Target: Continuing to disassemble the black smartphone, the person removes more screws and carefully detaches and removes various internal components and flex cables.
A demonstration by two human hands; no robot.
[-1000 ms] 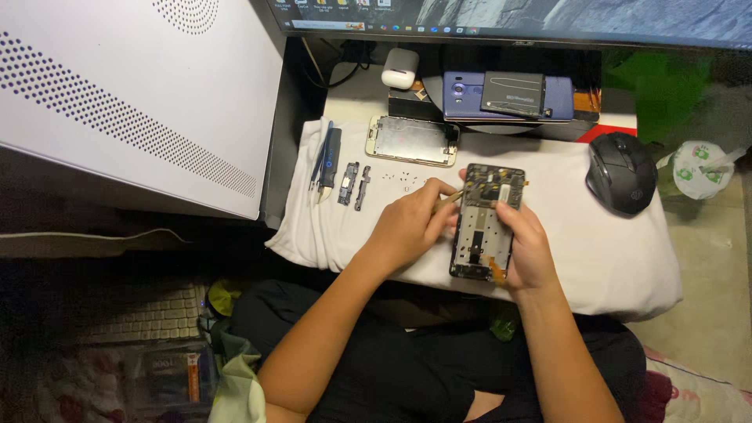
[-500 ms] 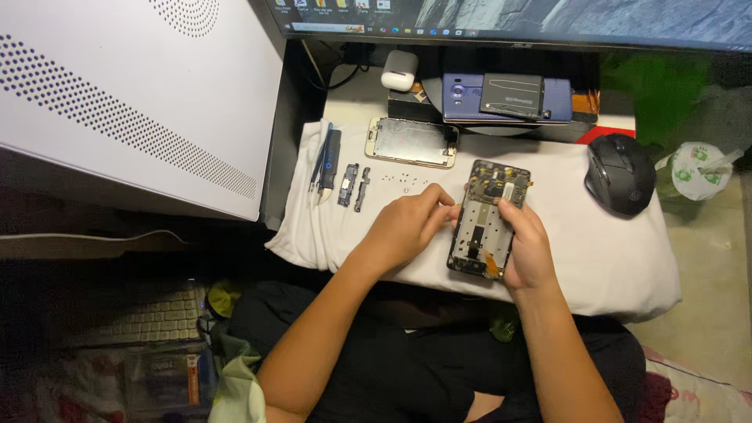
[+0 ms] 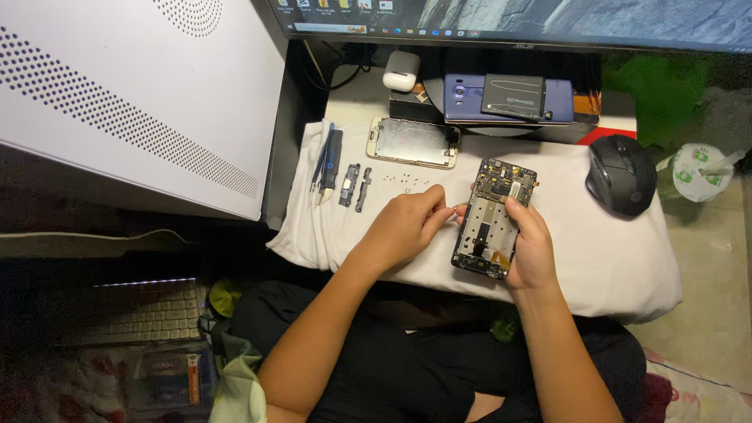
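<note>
My right hand (image 3: 531, 244) grips an opened phone body (image 3: 492, 223) with bare circuit boards, tilted just above the white cloth (image 3: 627, 258). Its thumb rests on the phone's right edge. My left hand (image 3: 407, 225) sits right beside the phone's left edge, with thumb and forefinger pinched on a small pale piece (image 3: 454, 211) that is too small to identify. Tiny screws (image 3: 407, 180) lie scattered on the cloth just beyond my left hand.
A gold phone frame (image 3: 411, 142), two small black parts (image 3: 354, 182) and blue-black tools (image 3: 329, 157) lie on the cloth's far left. A black mouse (image 3: 621, 174), lidded cup (image 3: 697, 172), blue phone (image 3: 501, 98), earbud case (image 3: 401, 70), white computer case (image 3: 133, 102) and keyboard (image 3: 149, 313) surround it.
My left hand has drawn back from the top of the phone body to its left edge, fingers still pinched. The phone has tilted slightly in my right hand.
</note>
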